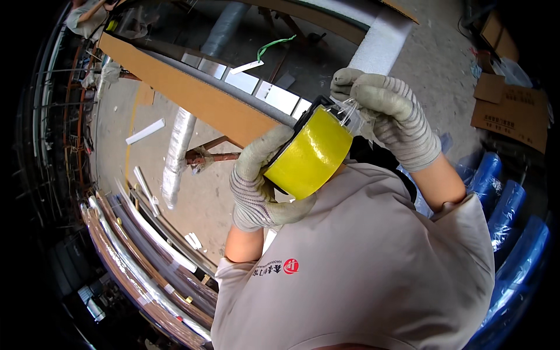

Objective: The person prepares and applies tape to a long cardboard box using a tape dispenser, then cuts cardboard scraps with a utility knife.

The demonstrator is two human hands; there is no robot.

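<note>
A wide roll of yellow packing tape [310, 153] sits on a dark holder in front of my chest. My left hand [256, 181], in a pale knit glove, wraps around the roll from the left, thumb below and fingers above. At the roll's upper right, my gloved right hand [394, 111] pinches a crumpled clear strip of tape [352, 112] between thumb and fingers. The strip runs back to the edge of the roll. Part of the holder is hidden behind the roll and my left fingers.
Beyond my hands lies a long cardboard-sided frame [192, 87] with white foam [382, 44] at one end. Wrapped profiles [151, 274] are stacked at lower left. Blue-wrapped rolls [507, 221] lie at right, below a cardboard box [510, 114]. Another person [87, 20] is at far left.
</note>
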